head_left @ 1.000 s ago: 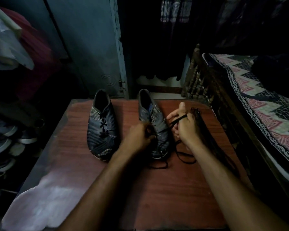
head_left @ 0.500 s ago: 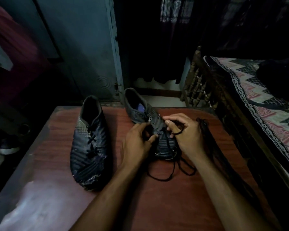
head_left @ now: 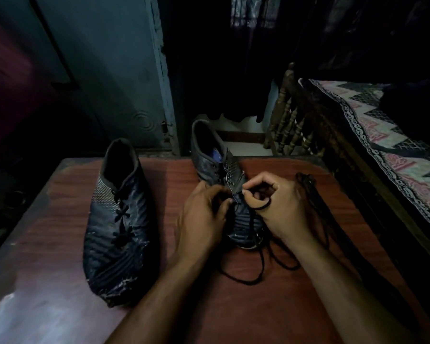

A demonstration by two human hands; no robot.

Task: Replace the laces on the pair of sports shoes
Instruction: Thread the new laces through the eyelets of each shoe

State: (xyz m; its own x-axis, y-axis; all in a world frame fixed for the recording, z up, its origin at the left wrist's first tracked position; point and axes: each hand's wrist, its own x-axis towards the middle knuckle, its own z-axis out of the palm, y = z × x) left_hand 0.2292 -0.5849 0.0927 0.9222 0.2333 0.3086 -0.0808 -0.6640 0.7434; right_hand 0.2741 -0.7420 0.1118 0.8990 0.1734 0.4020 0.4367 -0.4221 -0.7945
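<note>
On the table (head_left: 308,306) | left hand (head_left: 201,219) grips right shoe (head_left: 243,217) | right hand (head_left: 281,207) pinches black lace (head_left: 263,206)

Both of your bare forearms are reaching forward from the lower edge of the view and converging toward the middle. Your left hand (head_left: 204,217) is lying palm down with its fingers curling inward at the tips, which are hidden from view. Your right hand (head_left: 281,207) is facing it, knuckles up, fingers bending tightly, thumb and forefinger pinching together. The two hands are sitting close, fingertips nearly meeting.
</note>
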